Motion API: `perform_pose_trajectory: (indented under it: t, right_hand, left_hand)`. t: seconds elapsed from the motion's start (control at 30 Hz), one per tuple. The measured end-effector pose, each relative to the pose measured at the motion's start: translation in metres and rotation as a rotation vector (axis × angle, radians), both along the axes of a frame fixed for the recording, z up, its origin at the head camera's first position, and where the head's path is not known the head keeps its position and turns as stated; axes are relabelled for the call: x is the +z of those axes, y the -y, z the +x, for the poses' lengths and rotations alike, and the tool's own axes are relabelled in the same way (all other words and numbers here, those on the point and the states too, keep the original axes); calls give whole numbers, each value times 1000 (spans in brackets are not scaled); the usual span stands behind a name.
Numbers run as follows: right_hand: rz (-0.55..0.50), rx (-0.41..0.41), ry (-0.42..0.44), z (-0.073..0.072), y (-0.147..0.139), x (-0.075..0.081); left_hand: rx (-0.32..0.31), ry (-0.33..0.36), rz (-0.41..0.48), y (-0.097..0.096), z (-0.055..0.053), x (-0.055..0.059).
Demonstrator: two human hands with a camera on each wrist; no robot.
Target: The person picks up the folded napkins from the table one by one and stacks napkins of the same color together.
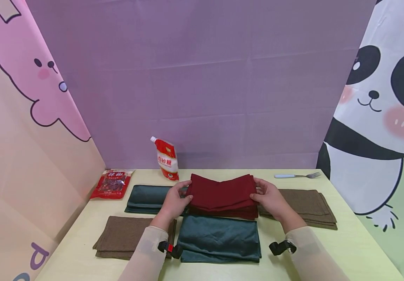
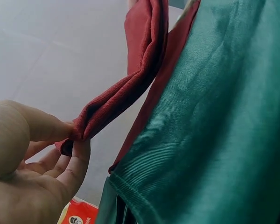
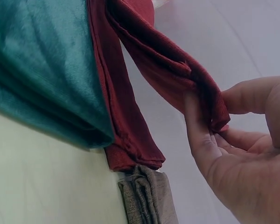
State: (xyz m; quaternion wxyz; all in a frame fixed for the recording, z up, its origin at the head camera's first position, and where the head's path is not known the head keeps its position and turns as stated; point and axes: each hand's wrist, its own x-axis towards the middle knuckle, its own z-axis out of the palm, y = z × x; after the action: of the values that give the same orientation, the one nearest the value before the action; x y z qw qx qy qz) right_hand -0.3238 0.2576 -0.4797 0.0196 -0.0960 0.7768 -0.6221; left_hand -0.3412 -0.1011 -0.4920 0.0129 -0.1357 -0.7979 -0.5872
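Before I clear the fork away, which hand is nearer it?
Right. The right hand is in front and left of the fork; the left hand is farther left, across the red cloth.

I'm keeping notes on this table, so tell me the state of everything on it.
Dark red folded cloth: held raised by left hand and right hand; red folds beneath.
Front shiny teal cloth: folded, flat.
Back-left shiny teal cloth: folded, flat.
Front-left brown woven cloth: folded, flat.
Back-right brown woven cloth: folded, flat.
Red-and-white spouted pouch: standing, tilted slightly, white cap on.
Red plastic packet: lying flat.
Pale-handled metal fork: lying.
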Motion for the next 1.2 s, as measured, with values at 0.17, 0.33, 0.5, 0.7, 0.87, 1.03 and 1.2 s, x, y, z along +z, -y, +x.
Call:
perform_pose_trajectory:
  t: [0.17, 0.33, 0.5, 0.7, 0.87, 1.03, 1.2]
  right_hand:
    - [21, -7, -1, -2, -1, -3]
    - [26, -19, 13, -3, -2, -6]
    - [39, -11, 22, -2, 0, -7]
    - [88, -23, 28, 1, 0, -7]
    - [173, -51, 30, 2, 0, -8]
    - [244, -64, 28, 3, -1, -10]
    - [287, -79, 23, 2, -3, -11]
  left_hand:
    - [-7, 12, -24, 1, -1, -1]
    - [-11, 24, -47, 2, -1, -3]
    - [-10, 46, -71, 1, 0, -5]
    - [-10, 38, -95, 1, 0, -8]
    - [-9, 52, -107, 0, 0, -7]
    - [1, 52, -145, 0, 1, -8]
    - [20, 44, -190, -1, 1, -9]
